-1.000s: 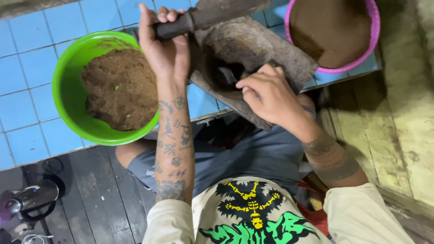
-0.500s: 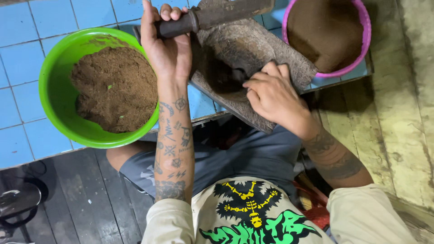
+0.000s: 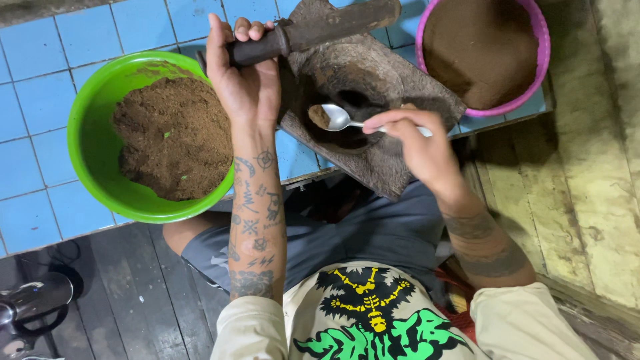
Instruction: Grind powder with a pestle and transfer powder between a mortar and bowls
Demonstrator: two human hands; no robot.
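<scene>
Brown, crumbly powder fills the green bowl (image 3: 100,143) on the left of the blue tiled floor (image 3: 40,100), and the same stuff is heaped in the pink bowl (image 3: 543,40) at the upper right. Between the two bowls lies a dark, worn wooden board (image 3: 393,160) with a hollow in its middle, one edge resting over the person's lap. The left hand (image 3: 247,80) reaches up past the green bowl's rim, its fingers (image 3: 243,28) wrapped tight around the dark handle of a heavy wooden tool (image 3: 313,30) that lies across the far end of the board. The right hand (image 3: 420,143) sits over the near side of the board, its fingers pinched on the handle of a metal spoon (image 3: 333,119). The spoon's bowl hangs over the hollow and carries a small lump of brown powder. At the lower left corner a metal kettle (image 3: 33,303) stands on dark wooden planks (image 3: 133,293).
</scene>
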